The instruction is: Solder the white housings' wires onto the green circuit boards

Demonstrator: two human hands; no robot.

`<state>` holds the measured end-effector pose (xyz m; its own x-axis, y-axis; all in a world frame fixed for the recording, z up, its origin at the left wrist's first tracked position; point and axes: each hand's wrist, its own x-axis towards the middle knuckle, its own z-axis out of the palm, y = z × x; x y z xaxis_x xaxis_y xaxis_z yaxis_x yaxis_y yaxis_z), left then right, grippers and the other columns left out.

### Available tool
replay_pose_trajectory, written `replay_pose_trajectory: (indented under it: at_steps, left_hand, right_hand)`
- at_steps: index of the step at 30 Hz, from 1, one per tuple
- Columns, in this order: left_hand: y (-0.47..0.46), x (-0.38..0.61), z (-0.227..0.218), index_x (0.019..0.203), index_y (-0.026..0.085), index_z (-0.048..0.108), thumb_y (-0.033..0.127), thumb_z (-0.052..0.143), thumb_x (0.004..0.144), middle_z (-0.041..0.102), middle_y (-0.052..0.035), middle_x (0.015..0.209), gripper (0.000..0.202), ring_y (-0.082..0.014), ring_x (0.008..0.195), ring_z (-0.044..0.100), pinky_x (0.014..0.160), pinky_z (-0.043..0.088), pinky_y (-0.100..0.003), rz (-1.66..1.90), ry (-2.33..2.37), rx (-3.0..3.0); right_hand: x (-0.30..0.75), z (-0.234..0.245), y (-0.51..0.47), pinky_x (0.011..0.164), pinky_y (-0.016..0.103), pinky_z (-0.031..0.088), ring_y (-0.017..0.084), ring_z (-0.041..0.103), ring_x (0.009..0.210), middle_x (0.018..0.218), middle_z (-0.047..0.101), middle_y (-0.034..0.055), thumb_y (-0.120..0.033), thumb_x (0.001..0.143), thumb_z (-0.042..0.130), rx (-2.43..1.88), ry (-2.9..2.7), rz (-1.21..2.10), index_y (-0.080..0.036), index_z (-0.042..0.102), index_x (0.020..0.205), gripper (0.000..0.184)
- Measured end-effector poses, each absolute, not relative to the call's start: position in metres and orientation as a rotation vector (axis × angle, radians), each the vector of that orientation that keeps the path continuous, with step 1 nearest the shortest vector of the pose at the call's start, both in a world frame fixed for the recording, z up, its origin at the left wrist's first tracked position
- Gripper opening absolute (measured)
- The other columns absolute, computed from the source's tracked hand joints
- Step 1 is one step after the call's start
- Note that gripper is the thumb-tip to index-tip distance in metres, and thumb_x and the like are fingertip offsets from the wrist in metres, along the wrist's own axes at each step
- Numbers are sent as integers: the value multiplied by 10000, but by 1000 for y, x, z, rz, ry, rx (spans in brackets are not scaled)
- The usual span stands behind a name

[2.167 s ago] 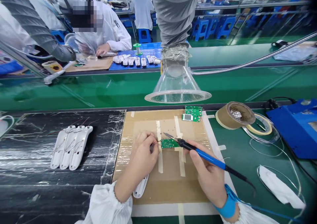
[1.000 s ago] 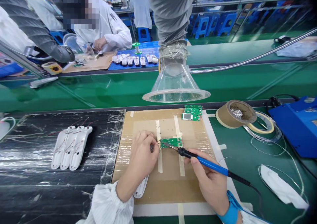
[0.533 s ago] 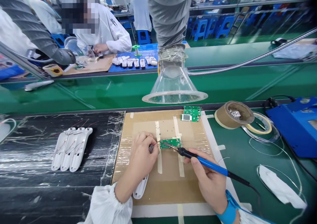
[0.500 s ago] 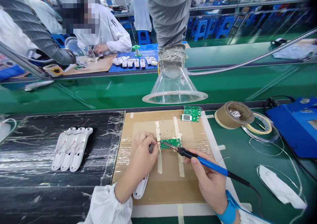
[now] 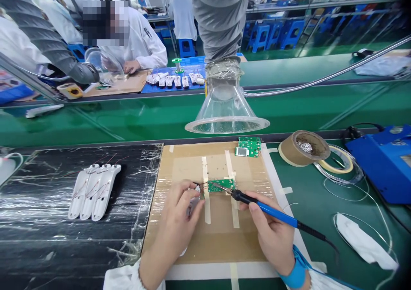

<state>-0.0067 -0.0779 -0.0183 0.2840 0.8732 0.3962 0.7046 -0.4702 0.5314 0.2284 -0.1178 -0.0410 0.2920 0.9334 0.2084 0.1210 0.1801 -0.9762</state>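
My right hand grips a soldering iron by its blue and black handle. Its metal tip rests on or just over a small green circuit board, which lies on the cardboard between both hands. My left hand is curled round the upper end of a white plastic housing, mostly hidden beneath the fingers and palm. Thin dark and red wires run from beside the left fingertips to the board's left end.
Three white housings with wires lie on the black mat at left. More green boards sit behind the work, under a clear extractor hood. At right are a tape roll, solder wire and a blue box. Another person works across the bench.
My left hand has turned and shifted down and left, from pinching near the wires to holding the white housing. The right hand and iron have barely moved.
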Motion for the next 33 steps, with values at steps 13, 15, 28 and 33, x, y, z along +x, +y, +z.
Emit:
replay_pose_trajectory:
  at_steps: [13, 15, 28, 33]
  left_hand:
    - [-43, 8, -16, 838, 228, 656, 126, 545, 1020, 706, -52, 1037, 236, -265, 1030, 646, 924, 501, -461, 789, 1493, 2045]
    - [-39, 10, -19, 792, 227, 647, 134, 544, 1000, 710, -55, 1021, 249, -271, 1018, 643, 936, 490, -475, 757, 1521, 2001]
    - [-38, 15, -26, 702, 237, 612, 160, 552, 941, 717, -43, 932, 259, -291, 989, 642, 890, 455, -481, 790, 1711, 1950]
    - [-40, 18, -25, 711, 229, 614, 138, 562, 945, 717, -30, 921, 256, -287, 973, 640, 881, 429, -482, 793, 1738, 1996]
  right_hand:
    - [226, -38, -114, 678, 218, 687, 181, 819, 782, 904, 826, 17, -310, 1043, 714, -1266, -1089, 823, -312, 819, 1157, 155]
    - [225, -39, -114, 702, 227, 691, 183, 816, 787, 879, 821, 24, -317, 1037, 723, -1280, -1082, 834, -295, 821, 1153, 154]
    - [222, -40, -112, 757, 249, 693, 184, 810, 781, 862, 819, 22, -314, 1025, 724, -1299, -1119, 830, -295, 822, 1141, 153]
    - [224, -39, -112, 743, 261, 694, 193, 809, 784, 872, 822, 22, -317, 1039, 708, -1312, -1164, 835, -302, 821, 1151, 159]
